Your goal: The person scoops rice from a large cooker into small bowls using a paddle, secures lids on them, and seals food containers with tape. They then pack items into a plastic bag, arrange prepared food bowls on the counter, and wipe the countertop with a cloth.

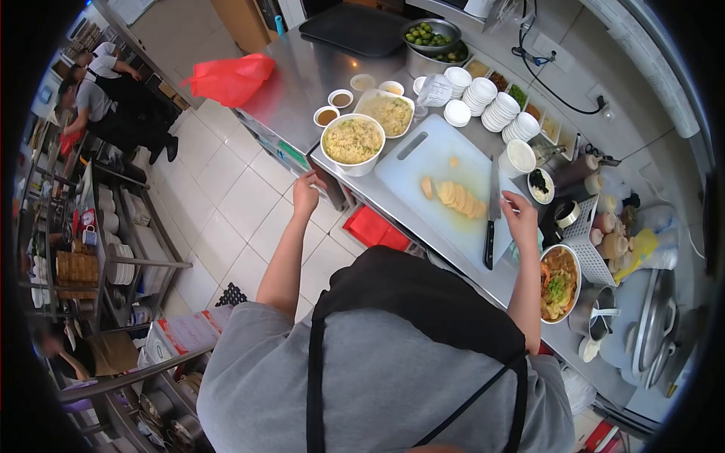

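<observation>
On the steel counter lies a white cutting board (404, 175) with a row of pale yellow slices (461, 200) and a knife (491, 226), black handle toward me. My right hand (519, 215) is just right of the knife, fingers bent together near the board's edge; whether they hold anything is too small to tell. My left hand (307, 190) hangs off the counter's front edge with fingers apart, holding nothing. Nearest to it is a white bowl of yellowish food (353, 142), beside a rectangular container of similar food (389, 113).
Stacked white lids (483, 90), sauce cups (326, 116), a red bag (234, 79) and a black tray (355, 30) are on the counter. A noodle bowl (559, 283) and steel pot (590, 311) stand at right. Several people (94, 102) are at the left beyond shelving (143, 260).
</observation>
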The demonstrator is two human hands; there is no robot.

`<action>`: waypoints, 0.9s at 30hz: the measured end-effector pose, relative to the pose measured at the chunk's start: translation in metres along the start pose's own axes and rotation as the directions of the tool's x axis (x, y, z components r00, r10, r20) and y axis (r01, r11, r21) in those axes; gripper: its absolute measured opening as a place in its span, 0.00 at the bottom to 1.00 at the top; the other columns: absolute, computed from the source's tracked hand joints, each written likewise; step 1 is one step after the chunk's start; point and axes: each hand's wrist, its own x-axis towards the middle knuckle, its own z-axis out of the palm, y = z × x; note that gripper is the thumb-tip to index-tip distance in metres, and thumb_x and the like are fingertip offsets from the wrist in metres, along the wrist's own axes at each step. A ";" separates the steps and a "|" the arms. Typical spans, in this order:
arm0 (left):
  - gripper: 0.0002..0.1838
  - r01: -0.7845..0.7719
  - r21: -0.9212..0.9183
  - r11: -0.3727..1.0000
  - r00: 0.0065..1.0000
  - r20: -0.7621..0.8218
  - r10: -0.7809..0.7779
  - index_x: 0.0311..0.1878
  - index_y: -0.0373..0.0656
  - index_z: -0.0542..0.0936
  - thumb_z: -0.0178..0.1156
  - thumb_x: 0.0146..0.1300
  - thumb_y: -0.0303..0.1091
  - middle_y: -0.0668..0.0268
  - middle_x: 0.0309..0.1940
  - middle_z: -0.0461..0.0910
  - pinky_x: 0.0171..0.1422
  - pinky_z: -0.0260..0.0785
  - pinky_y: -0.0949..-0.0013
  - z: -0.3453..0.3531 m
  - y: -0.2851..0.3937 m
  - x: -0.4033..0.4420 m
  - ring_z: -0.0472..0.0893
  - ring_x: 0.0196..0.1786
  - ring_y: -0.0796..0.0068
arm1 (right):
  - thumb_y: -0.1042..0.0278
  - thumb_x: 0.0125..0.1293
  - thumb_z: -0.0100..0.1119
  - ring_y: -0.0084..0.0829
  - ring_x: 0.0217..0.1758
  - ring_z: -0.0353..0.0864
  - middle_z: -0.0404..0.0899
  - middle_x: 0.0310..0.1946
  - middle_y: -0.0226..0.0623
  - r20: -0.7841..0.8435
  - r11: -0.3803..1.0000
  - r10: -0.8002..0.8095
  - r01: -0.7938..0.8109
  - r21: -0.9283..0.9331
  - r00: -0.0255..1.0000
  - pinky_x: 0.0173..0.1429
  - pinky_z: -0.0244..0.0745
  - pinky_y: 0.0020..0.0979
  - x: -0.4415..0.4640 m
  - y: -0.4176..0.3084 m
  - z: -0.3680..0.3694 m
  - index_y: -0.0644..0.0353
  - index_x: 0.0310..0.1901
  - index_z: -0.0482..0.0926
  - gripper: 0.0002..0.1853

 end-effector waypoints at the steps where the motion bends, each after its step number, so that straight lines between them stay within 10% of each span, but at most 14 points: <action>1: 0.21 0.008 -0.034 0.999 0.998 -0.067 -0.010 0.32 0.42 0.81 0.43 0.35 0.16 0.53 0.53 0.71 0.59 0.63 0.63 0.004 -0.004 0.001 0.70 0.54 0.55 | 0.68 0.56 0.58 0.30 0.33 0.79 0.79 0.35 0.42 -0.006 1.000 -0.005 0.005 0.003 1.000 0.36 0.74 0.28 0.000 0.003 0.001 0.62 0.43 0.77 0.13; 3: 0.27 0.026 -0.050 0.998 0.998 -0.063 -0.030 0.50 0.43 0.75 0.47 0.42 0.17 0.53 0.54 0.69 0.56 0.66 0.65 0.008 -0.003 0.002 0.70 0.55 0.56 | 0.68 0.56 0.58 0.30 0.32 0.79 0.79 0.34 0.42 0.003 1.000 -0.001 0.000 0.007 1.000 0.36 0.73 0.28 -0.002 -0.001 0.002 0.62 0.43 0.77 0.13; 9: 0.14 0.301 -0.111 0.947 0.945 -0.100 -0.311 0.39 0.36 0.80 0.58 0.53 0.36 0.58 0.33 0.81 0.41 0.70 0.72 -0.008 0.027 -0.003 0.80 0.35 0.71 | 0.66 0.54 0.59 0.34 0.35 0.79 0.78 0.38 0.43 -0.012 0.997 -0.052 0.052 -0.049 0.999 0.38 0.73 0.30 0.001 -0.018 -0.030 0.60 0.44 0.77 0.15; 13: 0.26 0.060 -0.033 0.998 0.890 -0.450 -0.068 0.44 0.37 0.77 0.50 0.35 0.13 0.54 0.50 0.73 0.63 0.57 0.64 -0.029 -0.014 0.028 0.69 0.56 0.59 | 0.69 0.55 0.59 0.38 0.39 0.78 0.76 0.41 0.43 -0.176 0.981 -0.184 0.168 -0.101 0.967 0.43 0.73 0.31 0.007 -0.061 -0.118 0.61 0.46 0.74 0.16; 18: 0.19 -0.082 -0.048 0.995 0.691 -0.722 0.022 0.49 0.38 0.73 0.56 0.51 0.21 0.55 0.54 0.69 0.64 0.55 0.64 -0.091 0.050 0.069 0.65 0.59 0.61 | 0.70 0.54 0.59 0.41 0.43 0.76 0.76 0.41 0.42 -0.324 0.856 -0.475 0.345 -0.385 0.818 0.46 0.72 0.32 -0.003 -0.114 -0.242 0.60 0.45 0.75 0.15; 21: 0.21 -0.247 -0.366 0.897 0.685 -0.721 -0.105 0.53 0.39 0.70 0.55 0.54 0.23 0.58 0.55 0.68 0.63 0.57 0.65 -0.102 0.151 0.070 0.66 0.59 0.65 | 0.76 0.52 0.59 0.40 0.48 0.75 0.76 0.44 0.41 -0.298 0.727 -0.594 0.338 -0.598 0.747 0.51 0.69 0.32 0.001 -0.140 -0.311 0.61 0.44 0.76 0.15; 27: 0.13 -0.562 -0.302 0.770 0.692 -0.681 0.238 0.48 0.43 0.74 0.54 0.58 0.27 0.62 0.57 0.65 0.52 0.63 0.73 -0.087 0.285 0.069 0.68 0.56 0.71 | 0.74 0.52 0.58 0.36 0.31 0.76 0.78 0.34 0.37 -0.353 0.488 -0.820 0.227 -0.843 0.451 0.36 0.71 0.29 0.058 -0.206 -0.446 0.56 0.39 0.78 0.11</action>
